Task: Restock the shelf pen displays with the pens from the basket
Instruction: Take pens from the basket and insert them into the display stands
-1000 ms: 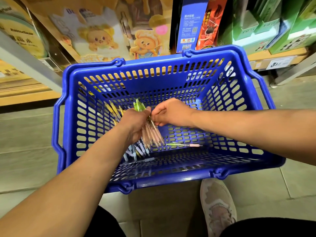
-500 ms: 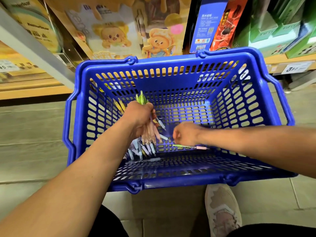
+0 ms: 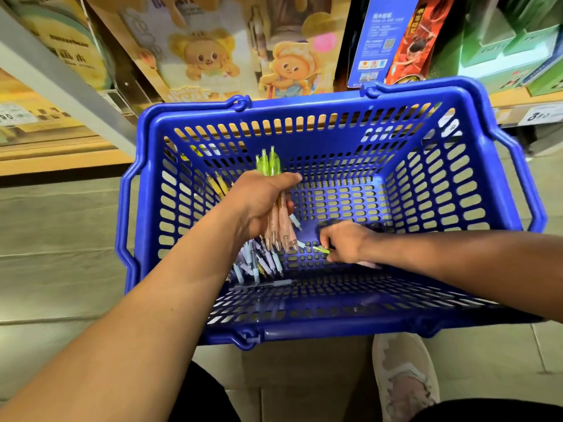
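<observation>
Inside the blue basket [image 3: 335,135], the left hand [image 3: 262,202] grips a bunch of pens [image 3: 278,226], while the right hand [image 3: 344,242] pinches a green pen [image 3: 321,249] off the bottom.

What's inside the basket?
Loose pens on the basket floor, below the left hand gripping a bundle; right hand pinches a green pen. Anything under the hands is hidden.
</observation>
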Motion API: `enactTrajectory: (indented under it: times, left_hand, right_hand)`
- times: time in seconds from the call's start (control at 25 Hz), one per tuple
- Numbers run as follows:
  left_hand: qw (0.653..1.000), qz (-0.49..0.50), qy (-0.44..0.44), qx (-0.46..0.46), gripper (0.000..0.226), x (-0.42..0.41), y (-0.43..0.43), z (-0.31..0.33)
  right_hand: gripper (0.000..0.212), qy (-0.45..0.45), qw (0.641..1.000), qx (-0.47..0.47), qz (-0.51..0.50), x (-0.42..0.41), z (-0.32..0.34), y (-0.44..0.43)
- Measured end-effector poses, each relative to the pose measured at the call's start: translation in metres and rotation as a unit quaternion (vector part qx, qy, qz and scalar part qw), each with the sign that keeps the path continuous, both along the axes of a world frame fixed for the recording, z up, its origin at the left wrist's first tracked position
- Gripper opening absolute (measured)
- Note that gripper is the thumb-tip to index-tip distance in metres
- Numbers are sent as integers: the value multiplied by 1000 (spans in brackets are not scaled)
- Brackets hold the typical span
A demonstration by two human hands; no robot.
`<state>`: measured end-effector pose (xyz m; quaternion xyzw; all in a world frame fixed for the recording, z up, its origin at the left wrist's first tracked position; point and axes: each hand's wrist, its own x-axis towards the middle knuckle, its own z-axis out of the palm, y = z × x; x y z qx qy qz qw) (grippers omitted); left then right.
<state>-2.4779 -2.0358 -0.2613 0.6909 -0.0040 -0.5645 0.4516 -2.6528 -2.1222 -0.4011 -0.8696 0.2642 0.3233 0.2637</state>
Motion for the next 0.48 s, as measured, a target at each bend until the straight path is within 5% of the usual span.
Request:
enactTrajectory:
  times: [0.16, 0.48]
  left_hand:
    - [999, 9, 41, -14, 17, -2, -8, -1]
    - [997, 36, 67, -21, 9, -12, -15, 2]
  right_hand:
    - [17, -61, 971, 143, -180, 10, 20, -12]
    - [14, -151, 814, 356, -433, 29, 71, -27]
